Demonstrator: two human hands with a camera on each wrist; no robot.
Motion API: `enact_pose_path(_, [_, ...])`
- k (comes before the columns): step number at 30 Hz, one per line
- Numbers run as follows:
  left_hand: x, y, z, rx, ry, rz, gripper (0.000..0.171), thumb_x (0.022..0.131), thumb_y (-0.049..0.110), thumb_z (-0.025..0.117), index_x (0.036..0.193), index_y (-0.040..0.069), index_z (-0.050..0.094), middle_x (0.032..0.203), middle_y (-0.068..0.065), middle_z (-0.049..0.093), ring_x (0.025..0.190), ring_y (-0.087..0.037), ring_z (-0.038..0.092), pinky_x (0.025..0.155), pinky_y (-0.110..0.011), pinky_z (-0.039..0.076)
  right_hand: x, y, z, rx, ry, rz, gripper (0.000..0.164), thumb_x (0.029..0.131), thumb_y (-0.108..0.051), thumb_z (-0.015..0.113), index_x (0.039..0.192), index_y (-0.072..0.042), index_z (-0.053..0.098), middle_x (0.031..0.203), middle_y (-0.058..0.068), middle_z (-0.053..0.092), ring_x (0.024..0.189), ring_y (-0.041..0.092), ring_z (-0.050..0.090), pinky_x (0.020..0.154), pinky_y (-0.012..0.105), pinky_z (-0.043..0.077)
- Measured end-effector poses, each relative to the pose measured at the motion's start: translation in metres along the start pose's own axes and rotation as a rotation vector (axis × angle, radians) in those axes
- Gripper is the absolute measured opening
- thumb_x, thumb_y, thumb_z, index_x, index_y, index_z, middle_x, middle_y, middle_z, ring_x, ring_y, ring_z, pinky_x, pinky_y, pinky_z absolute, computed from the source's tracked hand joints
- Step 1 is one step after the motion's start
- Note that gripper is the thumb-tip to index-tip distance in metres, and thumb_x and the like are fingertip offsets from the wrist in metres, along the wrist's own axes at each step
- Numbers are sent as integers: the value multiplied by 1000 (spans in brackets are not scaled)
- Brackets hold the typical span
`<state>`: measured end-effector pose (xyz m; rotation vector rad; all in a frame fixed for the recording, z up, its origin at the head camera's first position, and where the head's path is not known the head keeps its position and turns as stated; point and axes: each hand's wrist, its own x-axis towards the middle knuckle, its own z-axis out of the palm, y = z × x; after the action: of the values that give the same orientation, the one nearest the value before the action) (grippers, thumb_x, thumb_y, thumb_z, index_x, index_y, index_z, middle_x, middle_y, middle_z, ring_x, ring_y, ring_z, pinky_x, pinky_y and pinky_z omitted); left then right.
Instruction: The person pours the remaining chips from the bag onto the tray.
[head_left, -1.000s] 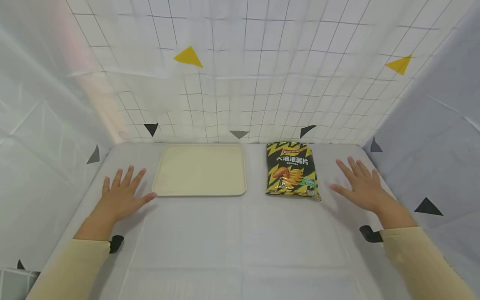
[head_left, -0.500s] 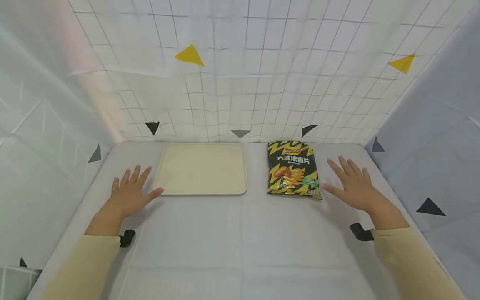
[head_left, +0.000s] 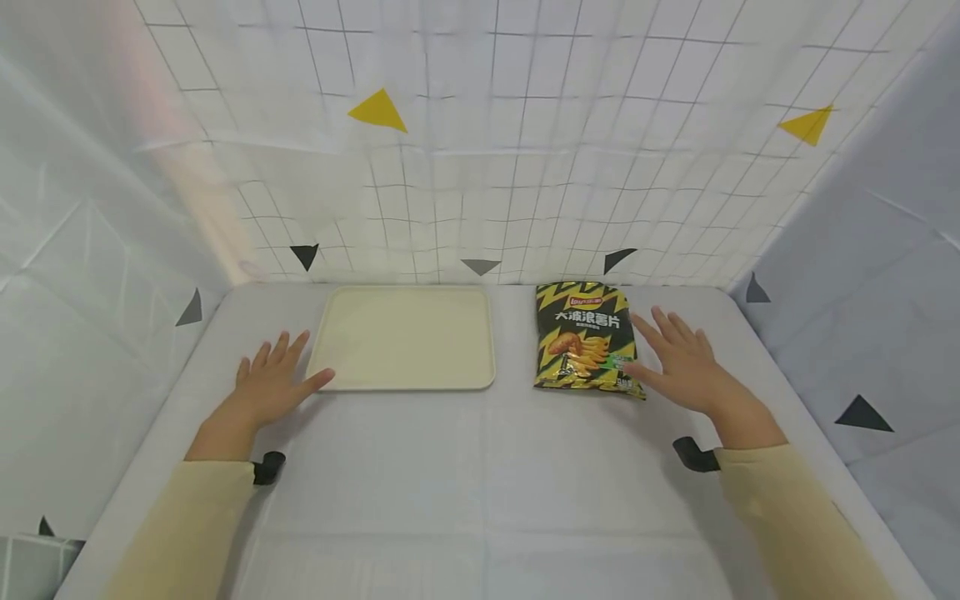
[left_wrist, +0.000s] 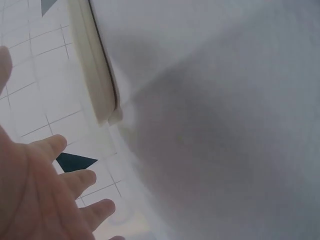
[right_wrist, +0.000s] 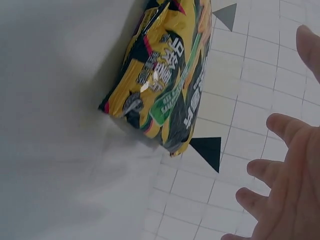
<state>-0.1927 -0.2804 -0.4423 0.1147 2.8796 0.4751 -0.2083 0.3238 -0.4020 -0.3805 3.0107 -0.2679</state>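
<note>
A black and yellow bag of potato chips [head_left: 585, 337] lies face up toward the back right of the table. My right hand [head_left: 686, 367] is at its right side, fingers spread, with the thumb and index fingertip overlapping the bag's edge in the head view. In the right wrist view the chip bag [right_wrist: 165, 75] is apart from the fingers, and the palm holds nothing. A cream rectangular tray [head_left: 405, 337] lies at the back left with nothing on it. My left hand [head_left: 270, 383], fingers spread, hovers by its front left corner. The left wrist view shows the tray's edge [left_wrist: 92, 60] beyond the fingers.
White sheeting covers the table [head_left: 480, 467]. A white grid-patterned curtain [head_left: 465, 200] rises right behind the tray and bag, and plain sheets [head_left: 885, 275] hang at both sides. A grey tiled-looking object [head_left: 33, 567] shows at the lower left.
My right hand has moved left, from beside the chip bag to its right edge. My left hand has shifted a little right toward the tray. Bag and tray stay in place.
</note>
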Motion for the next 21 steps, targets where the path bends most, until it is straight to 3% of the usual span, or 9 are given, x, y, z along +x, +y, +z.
enact_pose_path(11, [10, 5, 3, -66, 36, 21, 100, 95, 71, 43, 161, 7, 5, 162, -33, 1, 144, -60, -1, 108, -77, -4, 11, -22, 3, 40, -15, -42, 89, 96, -65, 51, 161, -13, 20, 164, 27, 6, 148, 52, 3, 111, 75, -2])
enact_pose_path(21, [18, 8, 5, -102, 1, 24, 100, 96, 70, 43, 161, 4, 3, 161, -35, 0, 144, -60, -1, 110, -75, -1, 24, -36, 10, 82, -20, -68, 86, 97, -60, 54, 160, -12, 21, 164, 28, 8, 148, 51, 4, 112, 74, 1])
